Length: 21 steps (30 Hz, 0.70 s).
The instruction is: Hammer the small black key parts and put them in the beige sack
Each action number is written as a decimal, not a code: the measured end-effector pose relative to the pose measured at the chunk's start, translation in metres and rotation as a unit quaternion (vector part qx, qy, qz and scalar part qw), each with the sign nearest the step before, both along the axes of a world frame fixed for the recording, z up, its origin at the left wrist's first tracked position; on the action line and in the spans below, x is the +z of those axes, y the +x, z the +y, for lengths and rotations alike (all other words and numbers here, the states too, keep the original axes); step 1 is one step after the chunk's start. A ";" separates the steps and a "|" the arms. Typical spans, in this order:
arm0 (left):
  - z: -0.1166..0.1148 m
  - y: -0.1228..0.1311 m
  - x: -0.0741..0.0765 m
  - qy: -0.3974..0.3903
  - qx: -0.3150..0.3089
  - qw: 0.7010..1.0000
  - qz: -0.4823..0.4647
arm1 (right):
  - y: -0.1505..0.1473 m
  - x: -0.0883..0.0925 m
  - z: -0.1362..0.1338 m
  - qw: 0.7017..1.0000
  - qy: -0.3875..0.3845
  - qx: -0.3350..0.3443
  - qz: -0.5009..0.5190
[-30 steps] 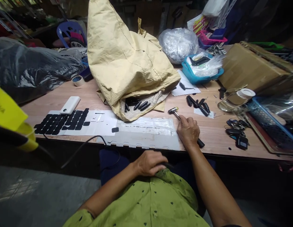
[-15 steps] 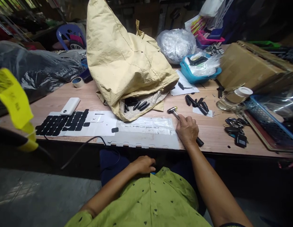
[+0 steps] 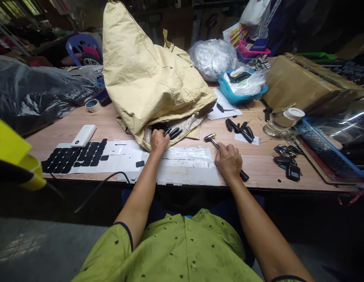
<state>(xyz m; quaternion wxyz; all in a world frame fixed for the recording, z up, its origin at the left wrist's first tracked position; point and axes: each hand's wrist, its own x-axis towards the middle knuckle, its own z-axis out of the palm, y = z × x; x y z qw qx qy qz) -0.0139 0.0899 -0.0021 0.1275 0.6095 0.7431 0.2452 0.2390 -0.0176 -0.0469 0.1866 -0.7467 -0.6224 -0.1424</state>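
My right hand (image 3: 229, 159) is closed around the handle of a small hammer (image 3: 211, 138), which lies along the tabletop with its yellow-faced metal head pointing away from me. My left hand (image 3: 159, 141) reaches into the mouth of a large tan paper sack (image 3: 158, 82). Its fingers curl down at slender black pieces (image 3: 176, 133) lying inside; what they grip is partly hidden by the hand. Between my hands, a pale sheet with a clear film strip (image 3: 190, 164) lies at the table's front edge.
Rows of black pads (image 3: 64, 157) on white paper and a white power bank (image 3: 84, 136) lie left. To the right are loose black parts (image 3: 240, 129), keys (image 3: 287, 160), a bottle (image 3: 284, 122), a blue basket (image 3: 325, 145) and a carton (image 3: 302, 82). A yellow tag (image 3: 11, 145) hangs close by.
My left hand has gone from my lap up and forward to the black pieces in the sack's mouth. My right hand stays on the hammer. The view has shifted slightly.
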 end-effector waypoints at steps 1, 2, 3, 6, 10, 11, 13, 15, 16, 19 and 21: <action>0.003 0.000 -0.003 -0.010 0.002 1.000 0.009 | 0.000 0.000 0.000 1.000 0.000 -0.001 -0.003; 0.004 -0.001 -0.005 -0.016 0.003 1.000 0.013 | 0.000 0.001 0.000 1.000 0.001 -0.003 -0.006; 0.004 -0.003 -0.007 -0.016 0.003 1.000 0.013 | -0.001 0.001 0.000 1.000 0.002 -0.004 -0.009; -0.002 -0.010 -0.009 0.018 -0.007 1.000 0.001 | -0.001 0.001 -0.001 1.000 0.001 -0.006 -0.013; -0.026 -0.010 -0.009 0.102 -0.138 0.984 -0.057 | -0.002 0.001 -0.001 1.000 0.000 -0.013 -0.015; -0.034 -0.007 -0.010 0.106 -0.195 0.973 -0.071 | -0.002 0.001 -0.001 1.000 0.000 -0.013 -0.015; -0.051 0.001 -0.013 0.084 -0.301 0.946 -0.085 | -0.002 0.001 -0.001 1.000 0.000 -0.012 -0.012; -0.064 0.010 -0.017 0.050 -0.359 0.929 -0.078 | -0.002 0.002 0.000 1.000 -0.001 -0.011 -0.008; -0.068 0.014 -0.020 0.039 -0.366 0.927 -0.069 | -0.002 0.002 -0.001 1.000 -0.001 -0.011 -0.005; -0.073 0.020 -0.026 0.031 -0.350 0.935 -0.051 | -0.002 0.002 -0.001 1.000 0.002 -0.009 0.003; -0.071 0.019 -0.029 0.025 -0.348 0.935 -0.061 | -0.002 0.002 -0.001 1.000 0.005 -0.007 0.011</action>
